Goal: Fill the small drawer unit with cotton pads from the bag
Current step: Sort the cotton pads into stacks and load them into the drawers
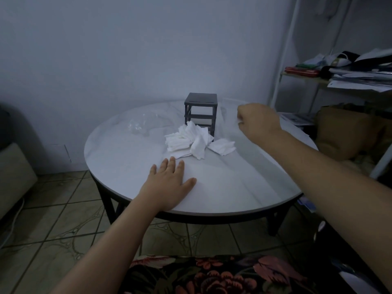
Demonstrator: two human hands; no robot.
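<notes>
My left hand (169, 184) lies flat on the table (233, 187), fingers spread, just short of the pads (191, 141). The pads sit heaped against the front of the dark unit (201, 107), hiding its lowest slot. The clear bag (144, 124) lies crumpled left of the unit. My right hand (257, 119) hovers right of the unit, fingers curled; I cannot tell whether it holds anything. A cluttered shelf (307, 78) crowds the right side.
</notes>
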